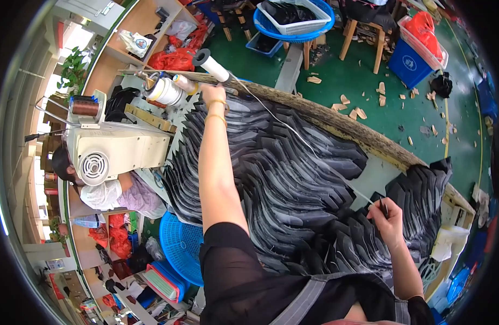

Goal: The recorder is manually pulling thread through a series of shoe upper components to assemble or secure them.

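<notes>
My left arm stretches across the table, and my left hand (212, 95) is closed at the lower end of a tilted spool of white cord (212, 66). Its fingertips are partly hidden. From the spool a white cord (284, 125) runs slantwise to my right hand (389, 221), whose fingers pinch its end. A slim dark pointed thing (383, 204) also sticks out of the right fingers; I cannot make out its kind. Below the cord lie dense overlapping rows of thin black, leather-like pieces (292, 179). More of these pieces (422, 189) stand near the right hand.
A cream sewing machine (125, 151) and thread cones (165, 91) stand at the left, where a person (122, 192) sits. A blue basket (181, 244) is beside my left arm. The table's raised wooden edge (336, 122) borders a green floor with scraps, stools and a blue bin (414, 62).
</notes>
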Motion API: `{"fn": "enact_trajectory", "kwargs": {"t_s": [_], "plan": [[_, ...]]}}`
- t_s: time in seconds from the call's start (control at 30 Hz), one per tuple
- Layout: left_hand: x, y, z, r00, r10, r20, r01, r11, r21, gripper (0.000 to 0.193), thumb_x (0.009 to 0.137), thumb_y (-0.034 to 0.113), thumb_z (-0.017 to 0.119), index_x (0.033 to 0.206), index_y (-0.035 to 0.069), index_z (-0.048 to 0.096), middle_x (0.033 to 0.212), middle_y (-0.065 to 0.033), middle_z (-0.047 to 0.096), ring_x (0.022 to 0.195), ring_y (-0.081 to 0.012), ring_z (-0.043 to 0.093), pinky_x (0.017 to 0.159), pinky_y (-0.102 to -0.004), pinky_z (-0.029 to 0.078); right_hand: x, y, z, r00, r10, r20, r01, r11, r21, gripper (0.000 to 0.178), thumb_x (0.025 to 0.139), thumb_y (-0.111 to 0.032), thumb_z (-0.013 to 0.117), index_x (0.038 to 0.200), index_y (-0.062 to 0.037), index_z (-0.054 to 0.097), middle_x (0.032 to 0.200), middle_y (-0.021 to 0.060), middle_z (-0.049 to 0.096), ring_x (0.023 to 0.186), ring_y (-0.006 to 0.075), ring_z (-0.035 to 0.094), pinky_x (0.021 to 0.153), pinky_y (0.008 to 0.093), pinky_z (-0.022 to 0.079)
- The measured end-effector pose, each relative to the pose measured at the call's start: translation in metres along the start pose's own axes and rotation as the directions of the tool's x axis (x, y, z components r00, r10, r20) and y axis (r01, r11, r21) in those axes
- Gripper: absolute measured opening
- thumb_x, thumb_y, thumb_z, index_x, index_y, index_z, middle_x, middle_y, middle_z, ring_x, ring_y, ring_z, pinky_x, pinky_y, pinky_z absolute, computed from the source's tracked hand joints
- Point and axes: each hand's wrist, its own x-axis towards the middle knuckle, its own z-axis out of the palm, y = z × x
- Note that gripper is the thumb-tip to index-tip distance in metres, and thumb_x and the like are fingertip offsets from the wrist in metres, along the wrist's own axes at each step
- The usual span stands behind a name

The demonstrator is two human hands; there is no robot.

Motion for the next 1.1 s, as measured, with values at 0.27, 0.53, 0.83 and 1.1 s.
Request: {"fn": "enact_trajectory", "kwargs": {"t_s": [0.27,0.53,0.83,1.1], "plan": [[-0.336,0.148,-0.055,0.184,0.937,0.296,-0.852,0.302,-0.428,0.055,0.086,0.044,0.064,0.12,0.002,0.055,0.123,-0.0148,0.055,0.118,-0.0345,0.049,0.103,-0.0487,0.033,-0.046,0.035,-0.042,0.977,0.014,-0.211,-0.003,0.999,0.054,0.007,0.092,-0.006,0.057,0.087,-0.001,0.056,0.076,-0.0016,0.058,0.072,0.004,0.052,0.065,0.0192,0.041],[-0.553,0.168,-0.018,0.034,0.863,0.504,-0.435,0.467,-0.77,0.019,0.08,0.028,0.071,0.078,0.011,0.063,0.072,-0.0031,0.059,0.069,-0.0242,0.059,0.064,-0.0364,0.046,-0.17,0.09,-0.121,0.947,0.246,-0.208,-0.224,0.966,0.127,0.011,0.087,-0.009,0.059,0.076,-0.0045,0.06,0.067,0.0006,0.06,0.051,0.0025,0.044,0.047,0.0187,0.033],[-0.685,0.196,-0.017,-0.16,0.587,0.794,0.079,0.809,-0.582,0.017,0.081,0.021,0.071,0.082,0.004,0.069,0.08,-0.0122,0.068,0.072,-0.0278,0.066,0.064,-0.036,0.05,-0.27,0.114,-0.187,0.833,0.41,-0.372,-0.194,0.845,0.499,0.011,0.091,-0.012,0.056,0.089,-0.0022,0.06,0.076,0.0015,0.06,0.05,0.0029,0.038,0.046,0.0204,0.027],[-0.584,0.196,0.027,-0.012,0.469,0.883,-0.25,0.854,-0.457,0.009,0.08,0.007,0.073,0.087,0.002,0.072,0.077,-0.0057,0.065,0.069,-0.0124,0.062,0.064,-0.024,0.05,-0.184,0.158,-0.178,0.859,0.111,-0.5,-0.062,0.992,0.113,0.016,0.09,-0.017,0.062,0.091,-0.0004,0.062,0.078,0.0036,0.063,0.062,0.0092,0.054,0.058,0.0257,0.045]]}}
